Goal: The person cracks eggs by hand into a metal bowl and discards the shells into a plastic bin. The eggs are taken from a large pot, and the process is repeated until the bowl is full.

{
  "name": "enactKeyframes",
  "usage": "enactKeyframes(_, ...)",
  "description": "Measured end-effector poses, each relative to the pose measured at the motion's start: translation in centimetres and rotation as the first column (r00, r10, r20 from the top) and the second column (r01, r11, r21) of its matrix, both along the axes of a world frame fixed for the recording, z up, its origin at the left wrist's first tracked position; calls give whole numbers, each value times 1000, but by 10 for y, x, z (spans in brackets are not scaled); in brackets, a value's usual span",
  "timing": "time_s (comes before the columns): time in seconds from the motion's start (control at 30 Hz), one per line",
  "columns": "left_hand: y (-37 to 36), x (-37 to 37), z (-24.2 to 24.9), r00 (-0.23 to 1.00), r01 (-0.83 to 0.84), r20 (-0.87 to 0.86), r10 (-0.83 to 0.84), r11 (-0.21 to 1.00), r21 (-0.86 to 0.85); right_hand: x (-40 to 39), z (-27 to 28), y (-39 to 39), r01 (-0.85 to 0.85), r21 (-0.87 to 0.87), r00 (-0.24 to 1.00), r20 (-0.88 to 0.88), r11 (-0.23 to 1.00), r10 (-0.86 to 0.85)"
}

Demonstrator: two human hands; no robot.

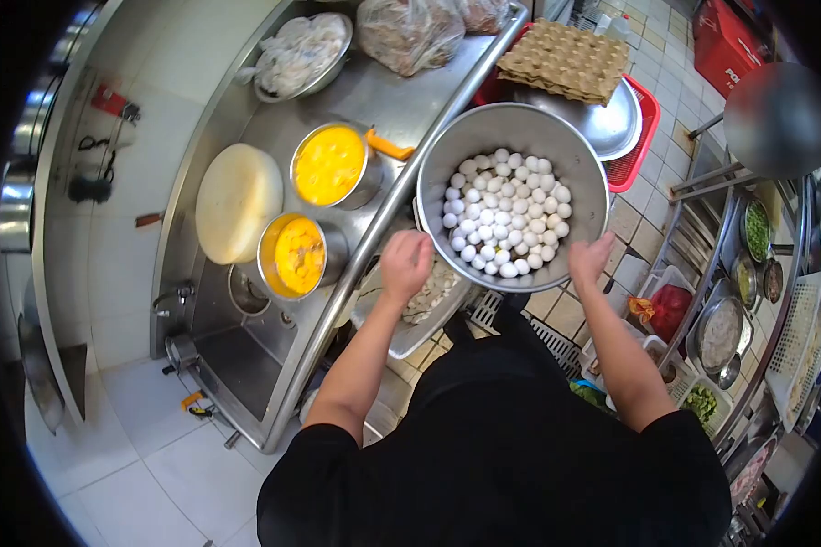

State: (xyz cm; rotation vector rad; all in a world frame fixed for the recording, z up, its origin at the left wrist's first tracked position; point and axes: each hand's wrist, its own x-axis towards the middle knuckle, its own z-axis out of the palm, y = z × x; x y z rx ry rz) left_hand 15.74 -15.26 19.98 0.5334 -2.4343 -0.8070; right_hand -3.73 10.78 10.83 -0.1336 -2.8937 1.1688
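A big metal pot [440, 150] of white eggs [506, 210] is in front of my body. My left hand [407, 264] is closed at the pot's left side, near a side handle. At the opposite side, my right hand [591, 258] is closed against the pot, below its rim. The handles inside my fingers are mostly hidden. To the left of the pot, two metal containers hold yellow egg yolks [329, 164] and orange-yellow pieces [299, 256]. An orange-handled tool [389, 145] lies beside the upper container.
A steel sink counter [365, 223] runs along the left, with a round white board [239, 202] and bagged food [410, 36]. Egg trays [564, 62] rest over a metal lid [616, 123] and red basket [649, 137]. Shelves with food stand right; a tub [410, 342] is below.
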Motion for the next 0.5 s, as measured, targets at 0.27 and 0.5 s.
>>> enactKeyframes(0.27,70,-213,-137,946,-22,254,-202,741,671,11,4,-2,20,-122,999,-26,992,-23)
enactKeyframes(0.5,90,-296,-195,835,-227,549,-45,880,417,15,18,-4,-9,-153,1000,0,988,9)
